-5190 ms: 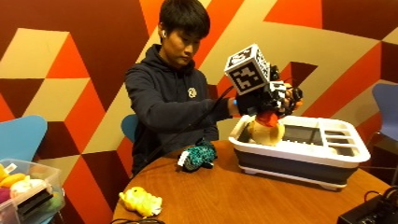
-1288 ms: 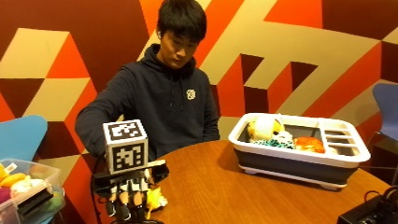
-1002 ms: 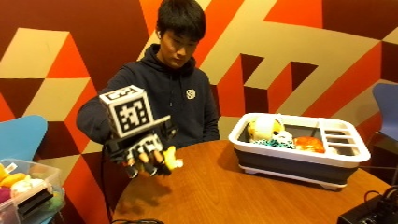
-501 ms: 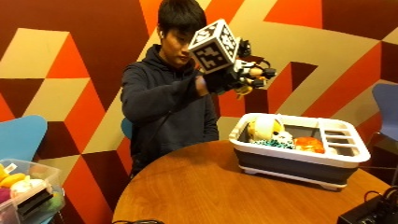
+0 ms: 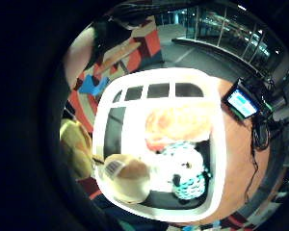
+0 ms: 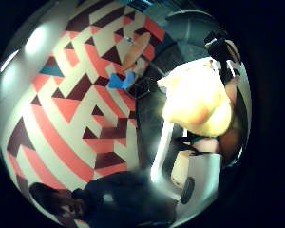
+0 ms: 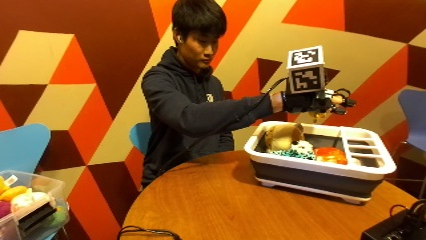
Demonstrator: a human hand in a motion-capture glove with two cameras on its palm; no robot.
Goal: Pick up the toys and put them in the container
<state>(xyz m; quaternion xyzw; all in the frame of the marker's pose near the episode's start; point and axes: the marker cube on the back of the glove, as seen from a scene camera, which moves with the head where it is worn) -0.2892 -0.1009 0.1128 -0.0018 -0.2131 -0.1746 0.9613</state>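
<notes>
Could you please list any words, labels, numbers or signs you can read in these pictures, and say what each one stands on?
No text can be read.
Round badge on the person's dark hoodie: too small to read.
Striped tag on the tan plush toy in the white and grey container: blurred.
Lit screen of the black device on the round wooden table: blurred.

I saw a round wooden table (image 7: 219, 200) in the middle of the scene. Left of the table stood a blue chair (image 7: 23, 150), and below that chair a clear plastic bin (image 7: 30, 210) held coloured items. A black device (image 7: 399, 227) sat at the table's right edge, with a black cable (image 7: 143, 231) lying on its near edge. Behind the table, the wall (image 7: 73, 55) carried orange, maroon and tan triangles.
</notes>
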